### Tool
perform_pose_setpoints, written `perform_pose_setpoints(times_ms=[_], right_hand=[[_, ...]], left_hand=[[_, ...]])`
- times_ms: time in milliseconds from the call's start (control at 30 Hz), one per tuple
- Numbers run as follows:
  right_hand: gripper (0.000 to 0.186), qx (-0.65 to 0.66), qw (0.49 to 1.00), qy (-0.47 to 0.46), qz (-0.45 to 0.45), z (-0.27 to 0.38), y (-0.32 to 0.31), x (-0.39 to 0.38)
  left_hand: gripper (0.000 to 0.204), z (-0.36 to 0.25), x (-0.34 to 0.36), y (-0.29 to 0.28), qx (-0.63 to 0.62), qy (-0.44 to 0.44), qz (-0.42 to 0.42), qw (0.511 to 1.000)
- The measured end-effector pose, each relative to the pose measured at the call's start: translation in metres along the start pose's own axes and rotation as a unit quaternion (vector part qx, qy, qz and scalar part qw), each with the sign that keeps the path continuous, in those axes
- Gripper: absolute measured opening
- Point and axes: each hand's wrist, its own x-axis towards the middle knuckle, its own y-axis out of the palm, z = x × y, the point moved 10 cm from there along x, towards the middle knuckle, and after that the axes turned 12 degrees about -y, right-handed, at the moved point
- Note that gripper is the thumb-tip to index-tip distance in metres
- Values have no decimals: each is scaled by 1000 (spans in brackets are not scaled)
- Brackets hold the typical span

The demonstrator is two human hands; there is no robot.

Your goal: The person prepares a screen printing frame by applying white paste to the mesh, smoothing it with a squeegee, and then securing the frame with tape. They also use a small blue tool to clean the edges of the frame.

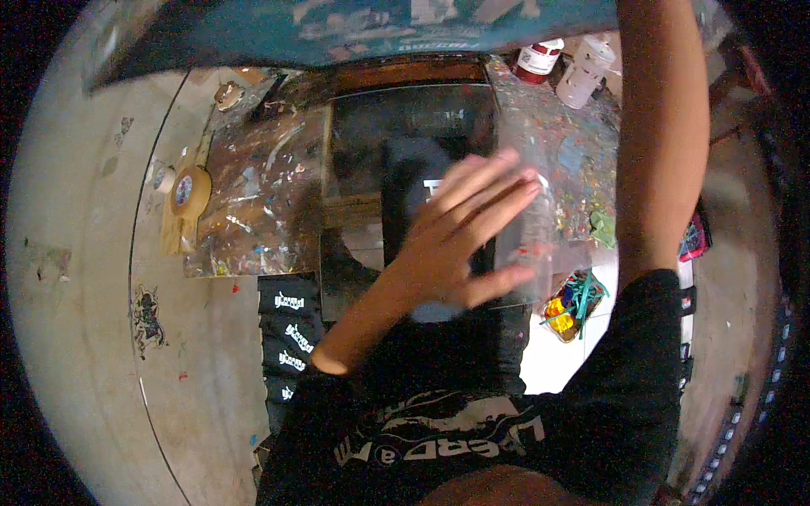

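My left hand (460, 228) reaches over the middle of the work surface, fingers stretched out and thumb apart, slightly blurred by motion. Nothing shows in its grip. Under it lies a piece of black cloth (403, 181) with a white print partly hidden by the fingers; whether the hand touches it I cannot tell. The cloth rests on a dark, flat board (354, 152). My right arm stretches upward along the right side, and its hand is beyond the top edge. Across the top hangs a raised teal printing screen (337, 34), cut off by the picture's edge.
The bench (261, 185) is paint-splattered. A tape roll (191, 191) lies at its left edge. At the back right stand a dark red jar (537, 61) and a pale bottle (585, 72). Printed black cloth pieces (289, 325) lie at lower left, a colourful basket (574, 305) at lower right.
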Motion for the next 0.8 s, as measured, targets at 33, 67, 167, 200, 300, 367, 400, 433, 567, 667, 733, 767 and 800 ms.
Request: perform_pose_setpoints(times_ms=[33,67,167,200,300,367,400,433,567,667,733,767,800], right_hand=[[70,-1,1000,-6,2,13,6,-18],[69,32,998,-44,-1,39,34,-36],[50,99,989,-105,-25,111,83,-124],[56,45,993,-99,-38,126,91,-157],[58,1,994,-95,54,156,156,-224],[56,61,992,-70,82,160,182,-229],[55,93,989,-54,97,160,196,-232],[49,74,992,-66,73,159,204,-228],[29,113,985,-44,123,142,244,-231],[27,160,974,-29,159,147,243,-246],[25,147,975,-42,161,154,244,-243],[22,106,983,-46,146,143,252,-238],[21,69,988,-55,128,135,262,-231]], left_hand=[[76,-13,-16,-28,40,-28,-61,997],[77,-22,-46,-64,104,-89,-130,982],[84,-36,-102,-127,224,-216,-212,926],[85,-28,-107,-135,244,-252,-179,919],[84,38,-166,-93,219,-408,43,885],[77,65,-216,-66,232,-407,56,882],[71,71,-228,-57,218,-407,58,885],[69,83,-246,-49,208,-430,51,877],[61,114,-293,-20,84,-510,24,856],[60,112,-288,-23,119,-481,6,868],[60,110,-291,-25,140,-466,-12,874],[60,109,-285,-25,142,-464,-10,874],[60,103,-283,-26,149,-462,-3,874]])
